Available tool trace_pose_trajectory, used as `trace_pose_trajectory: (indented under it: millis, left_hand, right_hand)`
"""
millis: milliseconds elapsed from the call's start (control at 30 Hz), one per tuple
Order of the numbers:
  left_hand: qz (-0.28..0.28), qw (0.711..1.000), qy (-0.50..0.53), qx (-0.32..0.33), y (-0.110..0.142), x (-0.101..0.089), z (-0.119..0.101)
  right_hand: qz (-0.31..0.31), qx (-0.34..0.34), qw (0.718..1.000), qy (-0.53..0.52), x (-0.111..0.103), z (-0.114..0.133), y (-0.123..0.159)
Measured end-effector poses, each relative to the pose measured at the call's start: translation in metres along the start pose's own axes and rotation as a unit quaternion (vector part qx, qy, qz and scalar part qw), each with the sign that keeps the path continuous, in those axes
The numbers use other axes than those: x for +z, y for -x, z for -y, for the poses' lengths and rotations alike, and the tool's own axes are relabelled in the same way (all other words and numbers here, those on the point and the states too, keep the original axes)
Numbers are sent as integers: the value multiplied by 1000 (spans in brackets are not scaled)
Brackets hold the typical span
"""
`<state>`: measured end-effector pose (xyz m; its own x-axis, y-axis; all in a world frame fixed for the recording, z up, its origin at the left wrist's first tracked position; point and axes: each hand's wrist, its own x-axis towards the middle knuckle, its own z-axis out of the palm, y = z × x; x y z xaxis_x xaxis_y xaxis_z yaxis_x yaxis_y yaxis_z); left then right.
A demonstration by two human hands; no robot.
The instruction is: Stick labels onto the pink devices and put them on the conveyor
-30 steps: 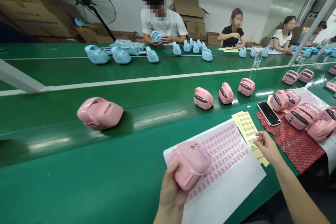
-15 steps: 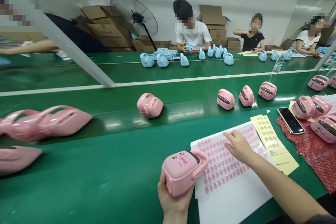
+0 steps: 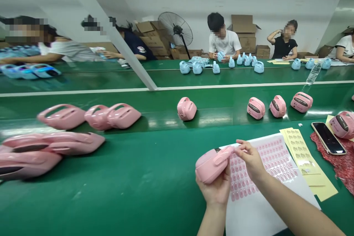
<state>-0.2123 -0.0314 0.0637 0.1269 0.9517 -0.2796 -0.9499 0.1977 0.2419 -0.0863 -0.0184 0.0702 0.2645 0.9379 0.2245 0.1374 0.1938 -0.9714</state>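
A rounded pink box-shaped gadget with a carry handle (image 3: pixel 210 166) rests in my left hand (image 3: pixel 217 191), whose fingers are wrapped round it from below. It is tilted, with the handle towards the right. My right hand (image 3: pixel 252 159) is at the handle's end, thumb and fingers pinched together; whatever they hold is too small to make out. Under both hands lies a white sheet (image 3: pixel 254 215) with rows of small pink oval stickers (image 3: pixel 272 155). Part of it is hidden behind my right hand and forearm.
Yellow sticker sheets (image 3: pixel 301 151), a phone (image 3: pixel 328 138) and red bubble wrap (image 3: pixel 343 173) lie to the right. More pink gadgets (image 3: pixel 187 109) stand along the green belt (image 3: pixel 215 99), with several piled at left (image 3: pixel 74 142). Across it, co-workers handle blue ones (image 3: pixel 197 68).
My right hand has left the sticker sheet and come to the gadget's handle, fingers now pinched. My left hand has turned and tilted the gadget. The view has swung left.
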Motion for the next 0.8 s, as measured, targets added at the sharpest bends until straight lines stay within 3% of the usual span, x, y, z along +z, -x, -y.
trace_pose_trajectory:
  millis: [67, 200, 400, 600, 700, 800]
  left_hand:
    - [25, 1000, -10, 3, 0, 3, 9]
    - [36, 999, -11, 16, 4, 11, 21]
    - [-14, 1000, -3, 28, 11, 21, 23]
    - [9, 999, -27, 24, 12, 16, 20]
    - [16, 1000, -22, 11, 12, 12, 18]
    - [22, 1000, -20, -10, 13, 7, 12]
  right_hand:
    - [-9, 15, 999, -51, 6, 13, 12]
    - [-29, 37, 998, -45, 8, 30, 23]
    - [-7, 54, 998, -45, -1, 34, 21]
    - [10, -37, 998, 46, -6, 31, 21]
    - [-32, -105, 988, 105, 1, 35, 27]
    - [-78, -187, 960, 194, 7, 33, 29]
